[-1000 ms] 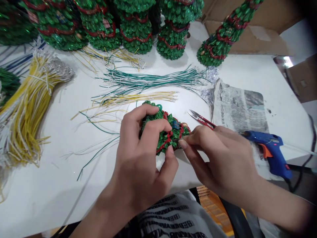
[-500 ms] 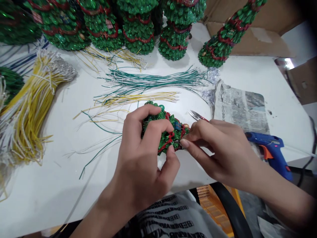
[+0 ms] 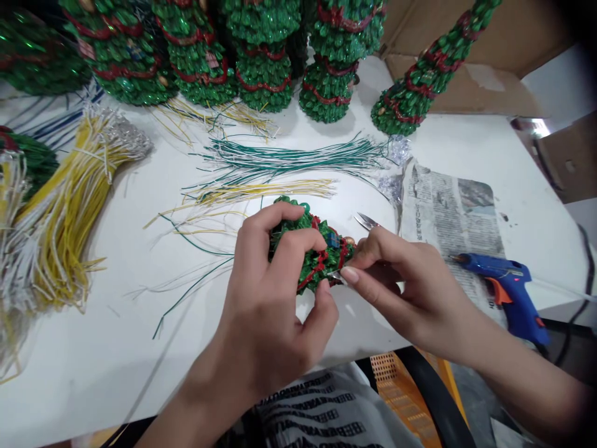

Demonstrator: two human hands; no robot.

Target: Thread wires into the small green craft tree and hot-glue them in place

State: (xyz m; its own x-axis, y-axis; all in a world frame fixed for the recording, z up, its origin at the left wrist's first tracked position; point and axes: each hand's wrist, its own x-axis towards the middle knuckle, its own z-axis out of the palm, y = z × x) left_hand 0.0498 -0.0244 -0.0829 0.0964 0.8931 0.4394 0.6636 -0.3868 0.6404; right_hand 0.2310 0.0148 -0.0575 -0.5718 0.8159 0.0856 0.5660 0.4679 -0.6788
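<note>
- Left fingers curled firmly around a small green tree, held over the white table.
- Right fingers pinched narrowly at the tree's lower edge.
- Snips showed just past the right fingers.

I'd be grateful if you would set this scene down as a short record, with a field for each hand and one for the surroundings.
Left hand: grips a green beaded Christmas tree with red garland
Right hand: fingers pinch a silvery tip at the tree; what it belongs to cannot be told
Nearest tool: scissors, blades showing past the right hand
Rest: blue hot glue gun on newspaper; green-and-white wires; yellow-and-white wires; row of beaded trees
</note>
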